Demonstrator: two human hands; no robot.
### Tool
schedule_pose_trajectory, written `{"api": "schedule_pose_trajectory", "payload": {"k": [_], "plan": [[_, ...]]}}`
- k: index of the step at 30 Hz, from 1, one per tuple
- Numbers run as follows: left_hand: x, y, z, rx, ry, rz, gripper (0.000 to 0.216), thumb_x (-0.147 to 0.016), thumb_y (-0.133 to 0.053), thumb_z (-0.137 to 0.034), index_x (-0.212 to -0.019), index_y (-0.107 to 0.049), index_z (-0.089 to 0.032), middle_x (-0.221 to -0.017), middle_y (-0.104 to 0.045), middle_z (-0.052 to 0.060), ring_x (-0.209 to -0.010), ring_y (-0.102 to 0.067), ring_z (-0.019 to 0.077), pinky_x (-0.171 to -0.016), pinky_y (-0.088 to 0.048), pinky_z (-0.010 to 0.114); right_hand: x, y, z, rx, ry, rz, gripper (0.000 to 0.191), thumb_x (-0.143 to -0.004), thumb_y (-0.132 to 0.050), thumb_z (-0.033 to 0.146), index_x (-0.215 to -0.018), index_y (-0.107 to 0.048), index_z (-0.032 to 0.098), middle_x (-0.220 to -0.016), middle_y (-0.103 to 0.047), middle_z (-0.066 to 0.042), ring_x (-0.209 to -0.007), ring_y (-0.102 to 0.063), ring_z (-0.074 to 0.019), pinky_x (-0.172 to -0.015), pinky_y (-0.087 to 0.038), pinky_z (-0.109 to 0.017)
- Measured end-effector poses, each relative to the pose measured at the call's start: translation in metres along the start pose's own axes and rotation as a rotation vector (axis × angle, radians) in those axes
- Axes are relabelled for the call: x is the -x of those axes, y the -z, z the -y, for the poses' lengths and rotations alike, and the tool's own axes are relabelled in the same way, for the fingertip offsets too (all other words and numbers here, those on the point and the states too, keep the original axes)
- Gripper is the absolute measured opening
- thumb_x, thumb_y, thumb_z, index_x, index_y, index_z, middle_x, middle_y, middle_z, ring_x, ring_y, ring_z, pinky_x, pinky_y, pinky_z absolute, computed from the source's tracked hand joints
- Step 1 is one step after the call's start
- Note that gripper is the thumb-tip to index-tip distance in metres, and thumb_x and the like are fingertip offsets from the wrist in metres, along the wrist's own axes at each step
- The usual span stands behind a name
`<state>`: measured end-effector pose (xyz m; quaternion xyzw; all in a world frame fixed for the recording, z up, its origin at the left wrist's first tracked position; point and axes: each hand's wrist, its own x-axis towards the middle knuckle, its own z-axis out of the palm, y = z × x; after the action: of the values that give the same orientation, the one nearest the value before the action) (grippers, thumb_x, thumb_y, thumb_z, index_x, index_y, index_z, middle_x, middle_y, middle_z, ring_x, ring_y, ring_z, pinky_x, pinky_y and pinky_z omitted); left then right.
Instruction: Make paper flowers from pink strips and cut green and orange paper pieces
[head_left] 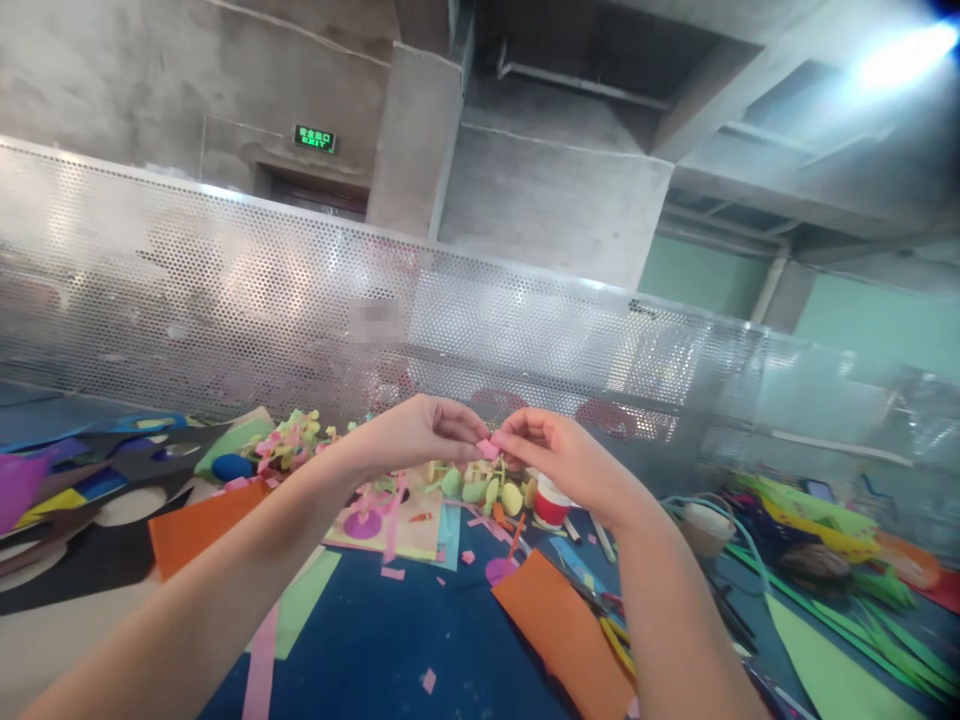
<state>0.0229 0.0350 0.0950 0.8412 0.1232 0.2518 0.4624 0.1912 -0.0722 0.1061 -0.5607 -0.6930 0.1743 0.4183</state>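
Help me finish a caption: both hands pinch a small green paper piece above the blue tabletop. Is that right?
Not green: the head view shows the small paper piece is pink. The left hand and right hand do pinch it above the blue tabletop.

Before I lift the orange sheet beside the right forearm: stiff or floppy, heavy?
Probably light, somewhat floppy: the orange sheet looks thin. Unlikely to roll: it lies flat. Might catch the yellow handle at its edge.

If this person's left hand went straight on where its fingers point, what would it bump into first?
The left hand would probably meet the right hand first, just past the small pink paper between them, though depth is hard to judge.
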Motion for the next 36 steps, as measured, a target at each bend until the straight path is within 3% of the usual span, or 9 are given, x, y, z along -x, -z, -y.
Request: {"api": "schedule_pose_trajectory", "payload": {"k": [5,16,25,30,36], "plan": [[0.0,0.002,0.003,-0.073,0.002,-0.033,0.027,-0.069,-0.069,-0.039,-0.088,-0.066,-0.021,-0.083,-0.071,0.002,-0.073,-0.062,0.0134,-0.064,-0.044,0.024,0.001,0.001,0.001,0.002,-0.007,-0.025,0.01,-0.084,-0.054,0.027,-0.078,-0.055,0.02,-0.071,-0.059,0.0,-0.068,-0.058,-0.0118,-0.068,-0.048,-0.026],[-0.002,0.004,0.005,-0.086,-0.048,-0.043,0.021,-0.074,-0.064,-0.035,-0.087,-0.068,-0.02,-0.084,-0.069,0.002,-0.08,-0.06,0.0142,-0.075,-0.044,0.026,-0.001,0.001,-0.002,-0.015,0.005,-0.022,0.011,-0.084,-0.055,0.028,-0.079,-0.055,0.02,-0.074,-0.061,-0.001,-0.069,-0.059,-0.0121,-0.071,-0.049,-0.027],[0.002,0.005,-0.004,-0.109,-0.005,0.022,0.027,-0.076,-0.06,-0.039,-0.096,-0.068,-0.023,-0.088,-0.068,0.0,-0.078,-0.057,0.0132,-0.071,-0.041,0.024,-0.001,0.002,-0.006,-0.031,0.026,-0.027,0.01,-0.085,-0.054,0.03,-0.08,-0.055,0.02,-0.078,-0.062,-0.001,-0.073,-0.06,-0.0124,-0.072,-0.049,-0.027],[0.003,0.001,-0.006,-0.089,0.03,-0.042,0.03,-0.077,-0.057,-0.048,-0.083,-0.067,-0.02,-0.067,-0.059,-0.002,-0.056,-0.046,0.0088,-0.05,-0.032,0.022,-0.002,0.002,-0.01,-0.033,0.063,-0.011,0.011,-0.085,-0.053,0.031,-0.083,-0.056,0.021,-0.082,-0.062,-0.002,-0.075,-0.059,-0.013,-0.074,-0.049,-0.028],[-0.002,-0.002,0.001,-0.088,-0.01,-0.066,0.023,-0.073,-0.063,-0.041,-0.078,-0.067,-0.02,-0.065,-0.057,-0.003,-0.06,-0.047,0.0096,-0.056,-0.034,0.022,-0.002,0.0,-0.004,-0.061,0.058,0.003,0.009,-0.084,-0.055,0.028,-0.081,-0.056,0.02,-0.078,-0.061,-0.001,-0.071,-0.058,-0.0121,-0.071,-0.048,-0.027]]}}
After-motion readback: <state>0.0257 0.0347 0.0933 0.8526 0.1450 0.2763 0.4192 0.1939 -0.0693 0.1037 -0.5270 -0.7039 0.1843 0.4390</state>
